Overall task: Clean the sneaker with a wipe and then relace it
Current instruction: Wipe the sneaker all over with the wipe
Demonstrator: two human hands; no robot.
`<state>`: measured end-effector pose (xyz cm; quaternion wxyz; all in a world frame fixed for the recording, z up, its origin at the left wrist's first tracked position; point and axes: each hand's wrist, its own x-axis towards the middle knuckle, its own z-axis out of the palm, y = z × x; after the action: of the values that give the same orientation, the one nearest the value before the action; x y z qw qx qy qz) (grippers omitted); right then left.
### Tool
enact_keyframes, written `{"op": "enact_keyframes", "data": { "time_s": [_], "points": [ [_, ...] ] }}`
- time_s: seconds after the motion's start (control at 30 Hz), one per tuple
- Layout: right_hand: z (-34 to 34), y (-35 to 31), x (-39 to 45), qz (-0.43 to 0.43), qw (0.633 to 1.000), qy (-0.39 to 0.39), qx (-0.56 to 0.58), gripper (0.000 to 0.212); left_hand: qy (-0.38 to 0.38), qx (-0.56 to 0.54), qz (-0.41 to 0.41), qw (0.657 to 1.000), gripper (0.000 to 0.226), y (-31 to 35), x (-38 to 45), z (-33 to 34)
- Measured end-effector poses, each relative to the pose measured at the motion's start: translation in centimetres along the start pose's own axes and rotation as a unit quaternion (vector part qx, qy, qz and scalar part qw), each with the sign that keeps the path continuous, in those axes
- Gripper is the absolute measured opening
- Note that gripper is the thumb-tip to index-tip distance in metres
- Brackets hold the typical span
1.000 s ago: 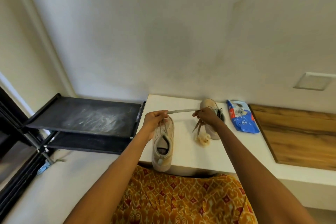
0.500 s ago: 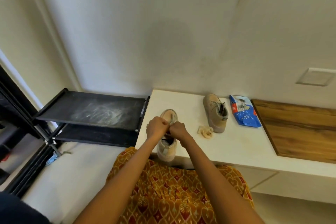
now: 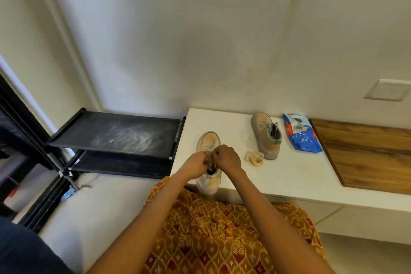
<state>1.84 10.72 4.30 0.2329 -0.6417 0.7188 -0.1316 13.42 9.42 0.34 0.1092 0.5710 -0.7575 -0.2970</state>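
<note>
Both hands' fingers [image 3: 205,155] pinch the lace [image 3: 208,156] directly above the sneaker [image 3: 208,140] tongue.

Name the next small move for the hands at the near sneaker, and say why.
Probably draw the lace snug: both hands, left and right, pinch it over the near sneaker, and the used wipe lies aside, so wiping seems finished.

Both hands cover the middle of the sneaker [image 3: 208,142]; the lace [image 3: 209,155] in their grip is too thin to trace. At three o'clock, the worktop [image 3: 300,176] is cut off.
</note>
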Motion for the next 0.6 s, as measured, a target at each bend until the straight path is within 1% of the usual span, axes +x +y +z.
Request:
{"op": "enact_keyframes", "data": {
  "time_s": [0.03, 0.1, 0.13, 0.17, 0.2, 0.23, 0.27, 0.3, 0.37, 0.47, 0.53, 0.6],
  "points": [
    [-0.1, -0.2, 0.1, 0.003, 1.000, 0.007, 0.009, 0.034, 0.021, -0.050, 0.000, 0.999, 0.021, -0.3, -0.2, -0.4],
    [-0.3, -0.8, 0.3, 0.016, 0.998, 0.007, 0.065, 0.041, 0.099, -0.152, -0.033, 0.983, 0.015, -1.0, -0.5, -0.9],
    [-0.5, -1.0, 0.4, 0.023, 0.995, -0.001, 0.101, 0.042, 0.136, -0.192, -0.065, 0.970, 0.009, -1.4, -0.7, -0.9],
    [-0.7, -1.2, 0.5, 0.026, 0.989, -0.004, 0.145, 0.037, 0.158, -0.224, -0.100, 0.957, 0.009, -1.6, -1.0, -1.0],
    [-0.9, -1.2, 0.6, 0.028, 0.982, -0.002, 0.186, 0.026, 0.161, -0.251, -0.140, 0.944, 0.018, -1.6, -1.2, -1.1],
    [-1.0, -1.2, 0.7, 0.033, 0.975, -0.001, 0.220, 0.022, 0.150, -0.276, -0.175, 0.933, 0.026, -1.8, -1.3, -1.0],
    [-1.1, -1.2, 0.6, 0.038, 0.971, -0.003, 0.236, 0.030, 0.130, -0.295, -0.201, 0.925, 0.029, -1.9, -1.5, -1.1],
    [-1.0, -1.2, 0.4, 0.036, 0.972, -0.005, 0.234, 0.037, 0.113, -0.314, -0.212, 0.919, 0.027, -1.8, -1.6, -1.1],
    [-0.6, -0.8, 0.0, 0.020, 0.984, 0.010, 0.177, 0.040, 0.091, -0.325, -0.205, 0.919, 0.005, -1.9, -1.8, -1.1],
    [0.7, 0.1, -1.1, -0.033, 0.992, 0.061, 0.105, 0.038, 0.105, -0.310, -0.179, 0.928, 0.015, -1.8, -1.6, -0.5],
    [1.4, 0.5, -1.9, -0.075, 0.992, 0.087, 0.058, 0.029, 0.117, -0.281, -0.158, 0.939, 0.012, -1.4, -1.6, -0.3],
    [1.5, 0.5, -2.7, -0.122, 0.988, 0.094, -0.008, 0.017, 0.115, -0.224, -0.125, 0.960, 0.014, -1.2, -1.4, 0.0]
  ]
}}
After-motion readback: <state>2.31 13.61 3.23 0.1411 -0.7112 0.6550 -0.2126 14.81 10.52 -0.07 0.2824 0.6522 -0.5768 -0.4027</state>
